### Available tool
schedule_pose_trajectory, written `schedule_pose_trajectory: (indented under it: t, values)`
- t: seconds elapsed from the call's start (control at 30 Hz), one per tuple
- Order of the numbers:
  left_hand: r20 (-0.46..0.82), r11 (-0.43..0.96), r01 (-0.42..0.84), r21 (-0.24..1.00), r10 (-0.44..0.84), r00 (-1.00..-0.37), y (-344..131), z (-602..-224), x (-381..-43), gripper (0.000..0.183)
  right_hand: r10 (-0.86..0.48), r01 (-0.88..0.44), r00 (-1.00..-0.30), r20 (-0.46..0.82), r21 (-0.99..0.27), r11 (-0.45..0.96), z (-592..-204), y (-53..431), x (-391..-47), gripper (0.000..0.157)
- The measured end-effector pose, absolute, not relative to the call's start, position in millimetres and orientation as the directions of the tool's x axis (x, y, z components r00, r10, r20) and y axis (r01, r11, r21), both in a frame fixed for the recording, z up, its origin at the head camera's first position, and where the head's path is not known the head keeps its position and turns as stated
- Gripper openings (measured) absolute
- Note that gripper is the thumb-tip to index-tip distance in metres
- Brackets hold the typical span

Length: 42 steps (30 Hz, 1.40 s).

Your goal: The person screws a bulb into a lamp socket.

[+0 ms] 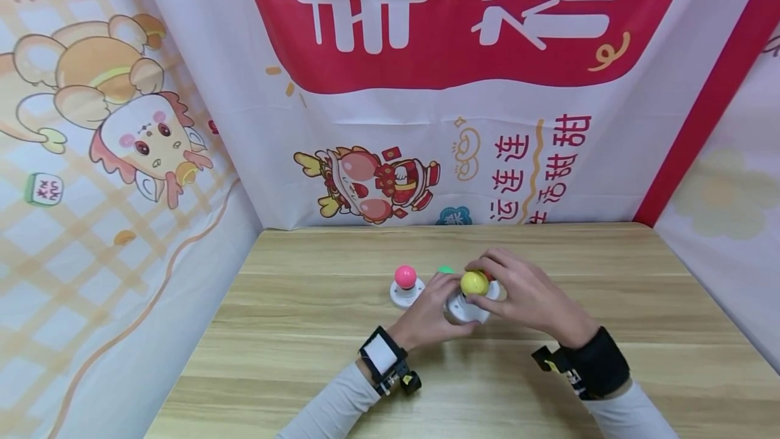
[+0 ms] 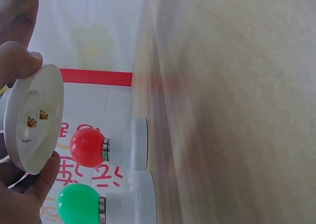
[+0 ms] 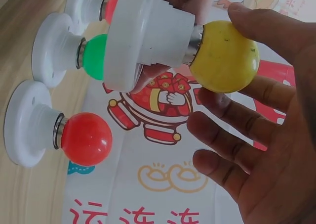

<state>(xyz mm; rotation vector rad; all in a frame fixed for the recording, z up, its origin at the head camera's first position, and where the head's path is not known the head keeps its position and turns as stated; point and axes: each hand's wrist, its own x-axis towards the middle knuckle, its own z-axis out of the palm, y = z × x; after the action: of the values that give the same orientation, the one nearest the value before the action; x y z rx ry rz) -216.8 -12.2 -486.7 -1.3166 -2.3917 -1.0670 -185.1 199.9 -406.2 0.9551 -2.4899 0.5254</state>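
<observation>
Lifted off the table is a white round lamp socket [image 3: 123,41] with a yellow bulb [image 3: 226,56] seated in it, its metal collar partly showing. My left hand [image 1: 429,317] grips the socket by its rim. My right hand [image 1: 521,293] pinches the yellow bulb between thumb and fingertips, the other fingers bent loosely below. In the left wrist view the socket's flat underside [image 2: 49,93] shows two brass terminals. How far the bulb is screwed in cannot be told.
On the wooden table [image 1: 292,337] stand three more white sockets with bulbs: pink [image 1: 405,276], green [image 2: 79,204] and red [image 2: 88,148]. They sit in a row just beyond my hands, partly hidden in the head view. A printed cloth [image 1: 365,107] hangs behind.
</observation>
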Motion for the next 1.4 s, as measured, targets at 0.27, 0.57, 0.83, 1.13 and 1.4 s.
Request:
schedule_pose_trajectory:
  t: [0.27,0.57,0.83,1.13,1.4]
  values:
    - [0.483,0.358,0.791,0.496,0.644,-0.594,-14,-487,-215,0.069,-0.543,-0.696,-0.673,0.502,-0.183,0.694,-400,203,-180,0.056]
    - [0.475,0.348,0.784,0.514,0.646,-0.598,-15,-487,-215,0.076,-0.664,-0.809,-0.58,0.471,-0.243,0.535,-396,203,-180,0.07]
    - [0.474,0.346,0.786,0.513,0.649,-0.595,-15,-487,-214,0.075,-0.673,-0.801,-0.597,0.436,-0.27,0.535,-398,201,-179,0.062]
    - [0.49,0.337,0.801,0.494,0.653,-0.577,-14,-489,-216,0.076,-0.622,-0.753,-0.649,0.439,-0.253,0.607,-400,202,-178,0.052]
    - [0.497,0.337,0.807,0.485,0.653,-0.572,-14,-489,-216,0.072,-0.594,-0.731,-0.672,0.442,-0.266,0.628,-400,201,-178,0.048]
